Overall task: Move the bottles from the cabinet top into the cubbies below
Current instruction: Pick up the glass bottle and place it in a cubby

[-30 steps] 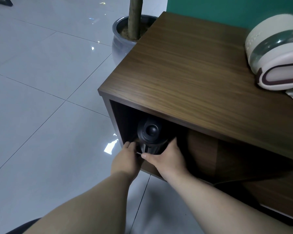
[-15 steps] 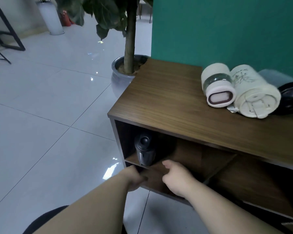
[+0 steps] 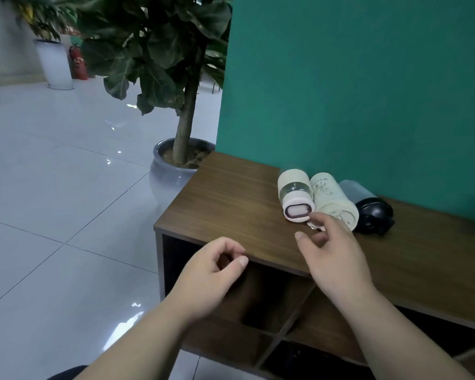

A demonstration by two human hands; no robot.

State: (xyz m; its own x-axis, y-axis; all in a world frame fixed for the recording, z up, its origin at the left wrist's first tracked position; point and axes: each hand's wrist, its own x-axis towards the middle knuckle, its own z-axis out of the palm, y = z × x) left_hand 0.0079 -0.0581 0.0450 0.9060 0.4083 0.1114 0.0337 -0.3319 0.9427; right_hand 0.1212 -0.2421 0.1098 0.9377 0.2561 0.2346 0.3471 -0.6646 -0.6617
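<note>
I'm seeing 3 bottles lying on their sides, touching, at the back of the wood counter (image 3: 231,204): cream bottle (image 3: 295,197) w/ clear band, printed cream one (image 3: 333,200), black one (image 3: 368,208). All smooth, rigid cylinders, prob. light but apt to roll, so I'm planning a mid-body wrap. Right hand (image 3: 331,250) is reaching near the cream cap, fingers half-open, empty; left hand (image 3: 211,275) is hovering loosely curled, empty.

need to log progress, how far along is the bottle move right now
Done: nothing confirmed; the cubbies visible show no bottle, and the upper left one is too dark to check.
In hand: both hands are empty; the right hand reaches toward the pink-capped bottle, the left hand hovers at the cabinet edge.
Left: three bottles lie on the cabinet top: pink-capped, cream printed and dark.
</note>
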